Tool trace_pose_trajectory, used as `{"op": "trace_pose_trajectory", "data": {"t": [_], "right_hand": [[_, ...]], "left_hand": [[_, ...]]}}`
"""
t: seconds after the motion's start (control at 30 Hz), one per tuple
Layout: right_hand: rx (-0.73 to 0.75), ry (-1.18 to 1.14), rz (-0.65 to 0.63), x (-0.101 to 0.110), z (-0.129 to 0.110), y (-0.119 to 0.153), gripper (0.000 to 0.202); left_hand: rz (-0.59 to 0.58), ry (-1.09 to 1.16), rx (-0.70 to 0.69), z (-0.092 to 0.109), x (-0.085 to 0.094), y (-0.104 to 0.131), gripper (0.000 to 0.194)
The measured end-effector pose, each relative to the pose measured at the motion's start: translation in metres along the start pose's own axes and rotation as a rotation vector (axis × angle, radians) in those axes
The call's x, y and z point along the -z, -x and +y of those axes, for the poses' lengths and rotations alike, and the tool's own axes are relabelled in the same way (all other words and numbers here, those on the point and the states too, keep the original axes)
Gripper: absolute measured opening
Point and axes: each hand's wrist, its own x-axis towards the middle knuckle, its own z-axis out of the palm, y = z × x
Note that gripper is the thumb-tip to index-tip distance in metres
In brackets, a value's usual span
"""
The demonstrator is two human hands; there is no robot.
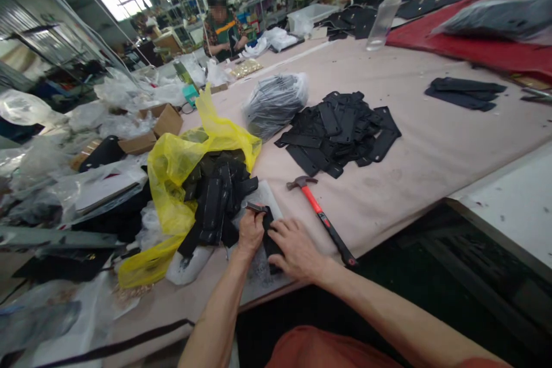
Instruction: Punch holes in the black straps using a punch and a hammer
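Observation:
My left hand [251, 233] is closed around a short metal rod that looks like a hand punch [253, 207], its end over a black strip [268, 219]. The strip lies on a pale board [271, 198]. My right hand [298, 248] rests on the strip with its fingers stretched out, pressing it flat. To the right of that hand lies a claw hammer [317, 207] with a red and black handle. Left of my left hand, black pieces [213, 201] spill out of a yellow plastic bag [172, 155].
Beyond the hammer is a heap of black strips [340, 126], beside a clear bag of dark pieces [278, 100]. More strips [463, 92] lie at the right. A clear bottle [383, 22] stands farther back. Across the table a person [222, 29] works. Plastic bags clutter the left.

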Motion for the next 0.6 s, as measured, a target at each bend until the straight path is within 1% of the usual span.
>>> {"op": "trace_pose_trajectory", "data": {"t": [0.07,0.13,0.23,0.3,0.37,0.5,0.6], "right_hand": [[0.015,-0.010,-0.026,-0.015,-0.005,0.005,0.065],[0.003,-0.014,-0.034,-0.025,-0.004,0.010,0.068],[0.003,-0.023,-0.048,-0.028,0.001,0.013,0.064],[0.004,-0.026,-0.056,-0.025,0.002,0.013,0.064],[0.001,-0.026,-0.062,-0.023,0.001,0.012,0.065],[-0.008,-0.029,-0.067,-0.025,0.001,0.011,0.064],[-0.007,-0.038,-0.069,-0.027,0.002,0.011,0.064]], "left_hand": [[-0.018,0.040,0.006,0.001,0.003,0.000,0.022],[0.000,0.077,0.065,0.002,0.004,-0.001,0.022],[0.104,0.145,0.249,0.001,0.006,-0.003,0.023],[0.146,0.203,0.319,0.001,0.006,-0.003,0.023],[0.155,0.227,0.308,0.002,0.006,-0.002,0.022],[0.150,0.214,0.224,0.007,0.006,0.003,0.023],[0.149,0.233,0.205,0.008,0.006,0.005,0.024]]}}
